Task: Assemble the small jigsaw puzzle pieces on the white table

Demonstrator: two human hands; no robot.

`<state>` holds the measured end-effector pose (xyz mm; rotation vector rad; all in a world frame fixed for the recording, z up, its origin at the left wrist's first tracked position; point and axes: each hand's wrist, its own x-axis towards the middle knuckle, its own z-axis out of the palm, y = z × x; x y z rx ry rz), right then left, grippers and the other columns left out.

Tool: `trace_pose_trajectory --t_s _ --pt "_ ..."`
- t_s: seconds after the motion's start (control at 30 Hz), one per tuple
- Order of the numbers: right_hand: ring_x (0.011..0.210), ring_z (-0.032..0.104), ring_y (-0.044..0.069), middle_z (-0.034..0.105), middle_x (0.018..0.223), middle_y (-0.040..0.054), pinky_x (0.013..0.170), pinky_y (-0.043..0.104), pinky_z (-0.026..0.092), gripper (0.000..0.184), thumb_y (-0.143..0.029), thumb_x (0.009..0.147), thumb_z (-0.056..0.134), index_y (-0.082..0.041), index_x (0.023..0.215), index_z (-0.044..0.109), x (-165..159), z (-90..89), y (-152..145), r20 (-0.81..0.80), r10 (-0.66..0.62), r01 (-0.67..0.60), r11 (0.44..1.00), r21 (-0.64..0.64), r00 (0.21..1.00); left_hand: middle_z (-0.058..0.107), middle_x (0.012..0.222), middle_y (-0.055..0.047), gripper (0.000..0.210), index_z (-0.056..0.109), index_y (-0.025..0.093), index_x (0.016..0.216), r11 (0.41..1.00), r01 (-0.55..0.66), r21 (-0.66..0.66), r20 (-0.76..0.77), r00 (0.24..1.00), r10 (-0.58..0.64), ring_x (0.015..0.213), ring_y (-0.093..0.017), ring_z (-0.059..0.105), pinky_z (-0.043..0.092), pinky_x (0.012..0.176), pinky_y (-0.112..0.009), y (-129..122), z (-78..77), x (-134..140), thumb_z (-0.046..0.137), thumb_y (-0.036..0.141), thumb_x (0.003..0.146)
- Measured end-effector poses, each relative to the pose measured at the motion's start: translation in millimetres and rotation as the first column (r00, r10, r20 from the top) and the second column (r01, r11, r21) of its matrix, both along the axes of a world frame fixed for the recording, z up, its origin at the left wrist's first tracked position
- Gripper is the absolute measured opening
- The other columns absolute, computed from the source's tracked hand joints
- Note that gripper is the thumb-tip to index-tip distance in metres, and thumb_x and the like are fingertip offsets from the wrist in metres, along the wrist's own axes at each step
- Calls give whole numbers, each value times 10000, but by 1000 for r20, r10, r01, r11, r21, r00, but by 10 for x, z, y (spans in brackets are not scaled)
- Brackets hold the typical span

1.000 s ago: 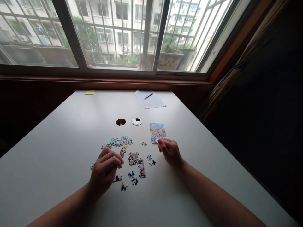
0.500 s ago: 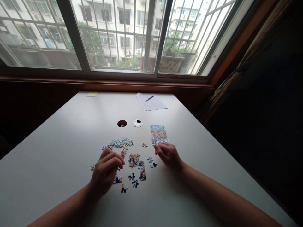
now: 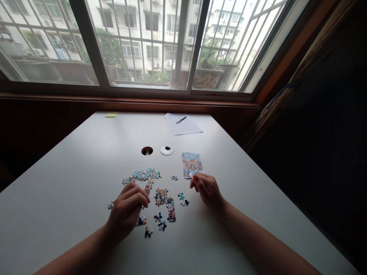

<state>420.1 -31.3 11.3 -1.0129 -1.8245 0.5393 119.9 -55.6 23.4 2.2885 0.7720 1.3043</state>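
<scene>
Over the left side of the jigsaw pieces hovers my left hand (image 3: pixel 127 206), its fingers curled together; whatever they may hold is hidden. Beneath and beside it lie some dark-edged jigsaw pieces (image 3: pixel 141 220). A joined section of the jigsaw puzzle (image 3: pixel 161 196) sits between my hands, with loose jigsaw pieces (image 3: pixel 160 221) just below it. My right hand (image 3: pixel 207 189) is at the lower right corner of a colourful picture card (image 3: pixel 191 164). Its fingers are bent inward, and I cannot see anything in them. Two small pieces (image 3: pixel 182 198) lie to its left.
A pile of mostly light-blue jigsaw pieces (image 3: pixel 146 174) lies farther back on the white table (image 3: pixel 71 183). Behind are a cable hole (image 3: pixel 147 151), a round metal cover (image 3: pixel 166 150), a paper sheet (image 3: pixel 189 128) with a pen (image 3: pixel 181 120), and yellow sticky notes (image 3: pixel 111 114).
My right hand has shifted slightly right, away from the card's lower edge, and its fingers have curled more. My left hand has barely moved. The view has tilted a little.
</scene>
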Motion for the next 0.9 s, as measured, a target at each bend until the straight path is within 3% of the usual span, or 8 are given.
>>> trace_pose_trajectory --t_s 0.37,0.9 --pt "535 477 129 457 543 -21 598 274 371 504 -371 1059 368 -185 660 613 4 3 20 -18 -21 21 1000 -22 1000 644 776 -10 271 543 181 750 1000 12 10 -3 1000 -12 782 -160 499 401 761 -342 -11 5 6 462 -28 903" --pt "542 489 127 468 548 -24 610 270 378 477 -364 1049 408 -187 652 605 5 6 20 7 -37 37 999 -33 999 585 657 -25 339 476 176 666 996 90 -6 35 995 -90 697 -158 467 364 643 -311 -12 -36 -33 366 7 938"
